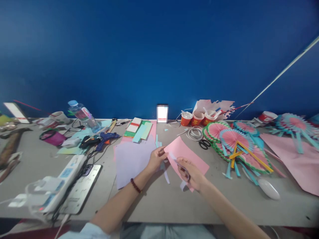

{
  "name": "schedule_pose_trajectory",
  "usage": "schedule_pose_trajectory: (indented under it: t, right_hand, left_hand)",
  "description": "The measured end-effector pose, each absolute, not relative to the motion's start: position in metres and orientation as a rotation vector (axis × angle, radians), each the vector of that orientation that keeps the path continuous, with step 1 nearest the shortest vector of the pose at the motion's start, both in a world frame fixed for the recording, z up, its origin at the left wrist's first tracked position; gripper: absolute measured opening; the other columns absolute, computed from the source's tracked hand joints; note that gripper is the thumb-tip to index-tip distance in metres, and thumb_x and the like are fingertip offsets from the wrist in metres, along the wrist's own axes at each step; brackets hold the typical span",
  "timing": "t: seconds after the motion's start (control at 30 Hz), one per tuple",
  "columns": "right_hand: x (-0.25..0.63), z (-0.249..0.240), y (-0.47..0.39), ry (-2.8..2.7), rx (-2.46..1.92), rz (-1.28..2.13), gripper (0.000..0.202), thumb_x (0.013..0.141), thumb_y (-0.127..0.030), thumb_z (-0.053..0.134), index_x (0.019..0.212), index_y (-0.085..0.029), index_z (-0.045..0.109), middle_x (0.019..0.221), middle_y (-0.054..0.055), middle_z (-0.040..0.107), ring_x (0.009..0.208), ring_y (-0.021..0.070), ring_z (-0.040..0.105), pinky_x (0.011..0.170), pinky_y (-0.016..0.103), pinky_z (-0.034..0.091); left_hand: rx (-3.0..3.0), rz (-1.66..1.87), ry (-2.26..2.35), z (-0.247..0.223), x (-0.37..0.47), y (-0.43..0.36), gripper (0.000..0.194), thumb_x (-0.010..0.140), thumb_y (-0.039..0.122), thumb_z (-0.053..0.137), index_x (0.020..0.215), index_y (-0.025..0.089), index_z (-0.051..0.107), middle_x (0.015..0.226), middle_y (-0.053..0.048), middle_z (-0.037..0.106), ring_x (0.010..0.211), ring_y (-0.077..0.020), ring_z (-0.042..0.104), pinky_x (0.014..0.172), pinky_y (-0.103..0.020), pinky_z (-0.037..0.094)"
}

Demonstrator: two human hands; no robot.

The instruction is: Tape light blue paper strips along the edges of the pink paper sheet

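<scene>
In the head view my left hand [157,158] pinches the left corner of a pink paper sheet [190,154], held tilted above the table. My right hand [193,172] is closed around the handles of a pair of scissors [186,174], whose blades lie along the paper's lower left side. A pale purple strip runs beside the blades, and a curled pale piece [183,186] hangs below my right hand. Left of my hands lies a purple paper sheet [134,162]. A thin pale strip [166,175] is on the table between my hands.
Pleated paper fans [236,141] and a white mouse [268,188] lie right. Black-handled scissors [204,144] rest near red cups [198,119]. Left are a power strip [66,181], phone [82,189], glue gun [106,139] and bottle [83,114]. A blurred screen [162,114] stands at the back.
</scene>
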State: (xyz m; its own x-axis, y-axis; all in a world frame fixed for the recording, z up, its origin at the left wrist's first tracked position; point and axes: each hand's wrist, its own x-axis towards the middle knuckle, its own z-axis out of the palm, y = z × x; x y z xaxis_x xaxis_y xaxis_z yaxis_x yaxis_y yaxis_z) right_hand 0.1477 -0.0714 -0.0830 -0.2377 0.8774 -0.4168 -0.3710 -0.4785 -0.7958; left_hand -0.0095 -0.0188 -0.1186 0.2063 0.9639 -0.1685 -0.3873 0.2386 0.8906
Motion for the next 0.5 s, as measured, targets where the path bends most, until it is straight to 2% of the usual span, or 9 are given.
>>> schedule_pose_trajectory:
  t: [0.07,0.13,0.23,0.3,0.37,0.5]
  right_hand:
    - [0.151,-0.075,-0.067,-0.724,-1.126,1.858,0.036,0.064,-0.042,0.075,0.065,-0.019,0.047,0.044,-0.010,0.041,0.033,0.0023,0.024,0.030,0.017,0.015]
    - [0.152,-0.066,-0.063,-0.715,-1.104,1.881,0.035,0.062,-0.041,0.077,0.064,-0.019,0.049,0.043,-0.009,0.041,0.033,0.0030,0.028,0.032,0.018,0.020]
    - [0.150,-0.057,-0.060,-0.672,-1.068,1.862,0.029,0.061,-0.037,0.077,0.067,-0.017,0.057,0.052,-0.004,0.052,0.047,0.0073,0.044,0.039,0.018,0.030]
    - [0.148,-0.056,-0.060,-0.638,-1.039,1.841,0.025,0.062,-0.034,0.077,0.071,-0.016,0.062,0.063,0.000,0.057,0.058,0.0102,0.050,0.041,0.018,0.032]
    - [0.147,-0.057,-0.061,-0.606,-0.982,1.836,0.021,0.064,-0.032,0.076,0.072,-0.016,0.064,0.066,0.001,0.055,0.061,0.0108,0.048,0.040,0.018,0.030]
    - [0.147,-0.063,-0.060,-0.601,-0.881,1.840,0.019,0.067,-0.030,0.075,0.074,-0.017,0.064,0.063,-0.001,0.049,0.056,0.0091,0.042,0.041,0.019,0.030]
  left_hand:
    - [0.860,1.086,0.846,-0.118,-0.009,-0.019,0.044,0.062,0.029,0.079,0.101,0.015,0.067,0.092,-0.010,0.070,0.073,-0.0161,0.064,0.068,-0.028,0.050]
    - [0.871,1.075,0.835,-0.118,-0.009,-0.020,0.041,0.065,0.031,0.077,0.102,0.016,0.067,0.089,-0.009,0.070,0.070,-0.0146,0.063,0.067,-0.027,0.049]
    - [0.908,1.101,0.863,-0.123,-0.010,-0.018,0.032,0.068,0.033,0.074,0.093,0.014,0.069,0.078,-0.006,0.067,0.064,-0.0124,0.059,0.062,-0.025,0.048]
    - [0.958,1.134,0.911,-0.128,-0.010,-0.017,0.026,0.069,0.033,0.073,0.084,0.013,0.069,0.073,-0.005,0.065,0.061,-0.0115,0.058,0.060,-0.024,0.047]
    - [1.004,1.163,0.972,-0.131,-0.010,-0.015,0.024,0.069,0.032,0.072,0.082,0.013,0.069,0.072,-0.004,0.064,0.061,-0.0113,0.057,0.060,-0.023,0.047]
    - [1.091,1.193,1.051,-0.130,-0.010,-0.015,0.029,0.069,0.029,0.070,0.095,0.016,0.069,0.082,-0.005,0.065,0.068,-0.0129,0.058,0.061,-0.023,0.048]
